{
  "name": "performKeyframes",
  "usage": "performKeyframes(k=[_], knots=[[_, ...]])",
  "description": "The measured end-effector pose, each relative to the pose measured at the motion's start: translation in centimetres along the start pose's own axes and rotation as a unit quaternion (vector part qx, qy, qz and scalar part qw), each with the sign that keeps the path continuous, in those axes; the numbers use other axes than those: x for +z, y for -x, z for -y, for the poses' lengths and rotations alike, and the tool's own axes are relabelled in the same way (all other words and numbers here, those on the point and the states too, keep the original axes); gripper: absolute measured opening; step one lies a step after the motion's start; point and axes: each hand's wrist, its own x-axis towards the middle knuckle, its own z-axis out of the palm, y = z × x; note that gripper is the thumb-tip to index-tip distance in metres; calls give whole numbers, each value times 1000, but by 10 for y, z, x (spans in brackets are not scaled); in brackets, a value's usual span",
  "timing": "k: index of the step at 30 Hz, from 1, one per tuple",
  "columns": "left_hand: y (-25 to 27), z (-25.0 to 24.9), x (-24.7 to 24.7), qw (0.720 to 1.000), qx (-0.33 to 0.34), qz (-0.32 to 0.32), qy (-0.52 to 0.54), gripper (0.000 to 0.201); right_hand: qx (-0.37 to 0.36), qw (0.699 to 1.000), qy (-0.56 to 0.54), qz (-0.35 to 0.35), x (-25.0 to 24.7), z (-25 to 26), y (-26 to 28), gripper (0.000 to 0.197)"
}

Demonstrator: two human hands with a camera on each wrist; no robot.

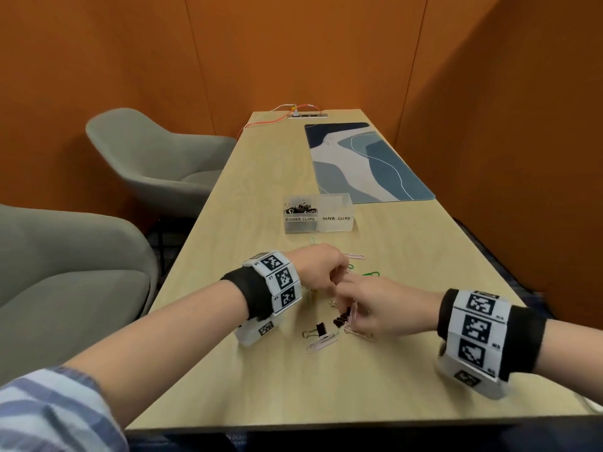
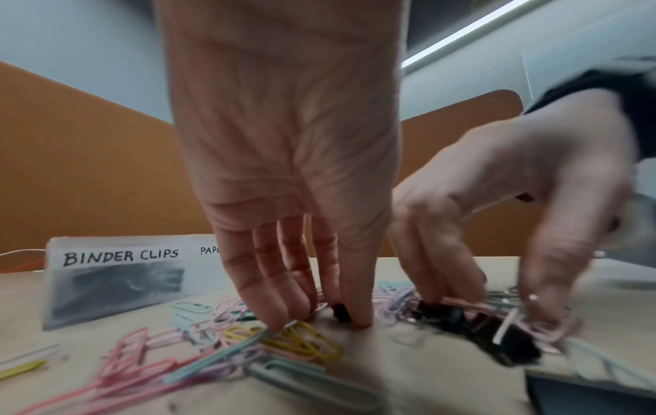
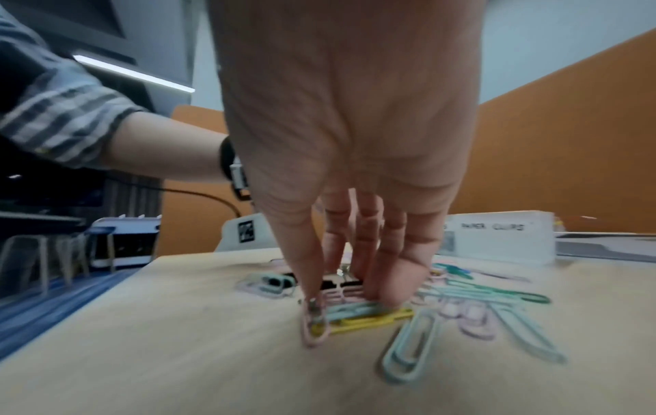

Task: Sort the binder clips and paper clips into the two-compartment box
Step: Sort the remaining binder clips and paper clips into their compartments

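Note:
The clear two-compartment box [image 1: 336,227] stands mid-table; its BINDER CLIPS side holds several black binder clips [image 1: 298,208], and its PAPER CLIPS side looks empty. Nearer me lies a mixed pile of coloured paper clips [image 2: 284,341] and black binder clips [image 2: 472,323]. My left hand [image 2: 333,317] points fingers-down into the pile, thumb and fingers pinching a small black binder clip [image 2: 340,312]. My right hand [image 3: 349,297] reaches in beside it, thumb and fingers closed round a tangle of binder clips [image 3: 342,283] and a pink paper clip [image 3: 314,328]. One binder clip [image 1: 321,330] lies loose.
A blue patterned desk mat [image 1: 365,161] lies beyond the box on the right. Orange cables [image 1: 277,117] and a power strip sit at the table's far end. Two grey chairs [image 1: 153,158] stand along the left edge. Orange walls enclose the table.

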Motion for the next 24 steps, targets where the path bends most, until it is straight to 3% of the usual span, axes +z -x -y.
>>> performKeyframes(k=[3, 8, 14, 18, 24], knots=[[1, 2, 0, 1000, 7, 3, -17, 14, 8, 1000, -21, -18, -8, -5, -5, 26], [4, 5, 2, 998, 15, -14, -65, 21, -19, 994, 85, 65, 0, 0, -11, 42], [3, 7, 5, 993, 24, -34, -112, 31, -48, 995, 90, 12, 5, 4, -17, 23], [1, 8, 4, 991, 22, -39, -128, 24, -54, 994, 92, 7, 6, 6, -22, 21], [4, 12, -1, 998, 20, -45, -26, 22, -28, 999, -20, 11, -4, 0, -29, 14]])
